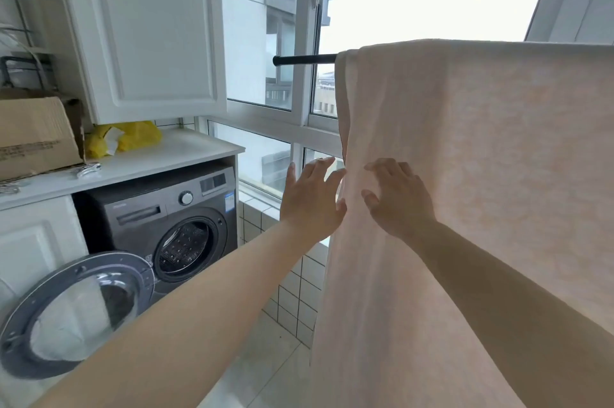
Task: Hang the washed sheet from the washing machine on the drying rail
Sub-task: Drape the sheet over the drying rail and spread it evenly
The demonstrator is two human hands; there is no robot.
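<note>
I am smoothing the sheet (465, 175), already draped over the rail (304, 59), with both grips released, left hand (312, 199) at its edge and right hand (397, 199) flat on the soft, limp, probably damp-heavy cloth, best pinched along that edge.

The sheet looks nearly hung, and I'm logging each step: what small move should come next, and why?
Probably slide both hands outward to smooth and spread the cloth. The sheet is already draped over the drying rail, but its left edge is bunched in folds. The right hand lies flat on it and the left hand is open at that edge, neither gripping.
</note>
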